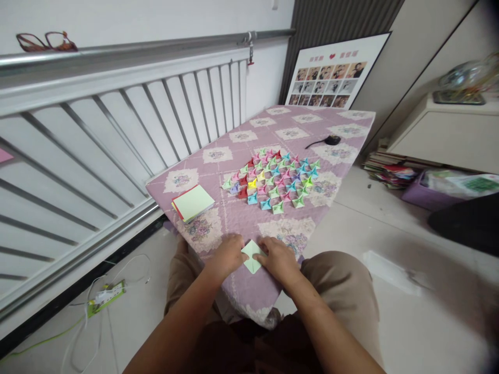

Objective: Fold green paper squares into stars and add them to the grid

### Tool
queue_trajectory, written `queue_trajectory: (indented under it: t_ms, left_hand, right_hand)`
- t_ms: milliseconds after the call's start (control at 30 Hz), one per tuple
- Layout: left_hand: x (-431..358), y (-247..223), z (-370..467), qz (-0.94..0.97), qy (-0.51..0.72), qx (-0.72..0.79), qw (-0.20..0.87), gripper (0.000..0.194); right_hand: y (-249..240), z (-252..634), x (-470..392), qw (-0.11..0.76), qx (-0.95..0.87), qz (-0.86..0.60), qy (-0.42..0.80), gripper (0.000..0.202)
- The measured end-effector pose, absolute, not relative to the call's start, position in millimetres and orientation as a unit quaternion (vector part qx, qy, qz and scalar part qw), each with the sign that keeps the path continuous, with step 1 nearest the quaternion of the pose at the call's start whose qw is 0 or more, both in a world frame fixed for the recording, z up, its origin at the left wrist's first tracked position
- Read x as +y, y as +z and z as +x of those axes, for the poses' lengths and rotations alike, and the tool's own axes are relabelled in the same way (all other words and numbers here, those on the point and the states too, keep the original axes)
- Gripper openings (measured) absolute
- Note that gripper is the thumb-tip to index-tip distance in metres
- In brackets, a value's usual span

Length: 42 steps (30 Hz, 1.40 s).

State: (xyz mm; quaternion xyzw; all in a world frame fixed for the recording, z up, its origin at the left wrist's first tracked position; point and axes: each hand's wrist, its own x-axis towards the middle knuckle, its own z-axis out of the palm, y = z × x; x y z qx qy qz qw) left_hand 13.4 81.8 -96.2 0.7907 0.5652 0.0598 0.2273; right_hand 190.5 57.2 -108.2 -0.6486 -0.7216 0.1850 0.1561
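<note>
A pale green sheet of origami paper (252,250), folded into a small diamond with crease lines, lies on the cloth near the table's front corner. My left hand (231,252) grips its left side, thumb on top. From the opposite side my right hand (278,257) holds the right corner, its thumb pressed on the paper near the middle. Beyond the hands, several folded paper pieces (274,192) in pink, red, yellow, green and blue stand in rows. A stack of square paper (194,202), pale green on top, rests to the left.
The table has a purple floral cloth (234,221). A black object with a short cord (332,140) lies at the far right. White railing (156,114) runs along the left, with glasses (47,41) on its pipe. A power strip (106,297) sits on the floor.
</note>
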Motion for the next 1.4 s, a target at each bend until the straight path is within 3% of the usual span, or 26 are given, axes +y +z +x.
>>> queue_trajectory:
  t_ms: [233,400,533,700,933,1033,1167,1400]
  left_hand:
    - [82,-100,13,0.768,0.067,0.574,0.278,0.033]
    - [91,-104,13,0.770,0.048,0.550,0.320,0.012]
    - [94,-106,11,0.763,0.057,0.541,0.348,0.006]
    - [89,-100,7,0.748,0.093,0.538,0.377,0.010]
    - [80,-80,-2,0.741,0.154,0.538,0.371,0.010]
    - [75,-69,-5,0.754,0.187,0.532,0.336,0.009]
    - [65,-63,-9,0.807,0.216,0.508,0.207,0.009]
    - [38,-91,-10,0.877,0.094,0.472,0.016,0.022]
  right_hand:
    - [-109,191,58,0.158,-0.726,-0.644,0.183,0.031]
    - [-107,189,56,0.157,-0.718,-0.651,0.189,0.031]
    - [-105,187,58,0.161,-0.703,-0.661,0.207,0.028]
    - [-101,188,65,0.205,-0.697,-0.610,0.317,0.014]
    - [-86,188,74,0.226,-0.742,-0.472,0.419,0.018]
    - [-77,185,76,0.231,-0.802,-0.462,0.300,0.014]
    - [-71,180,71,0.223,-0.858,-0.451,0.107,0.011]
    - [-91,179,46,0.188,-0.898,-0.395,-0.037,0.014]
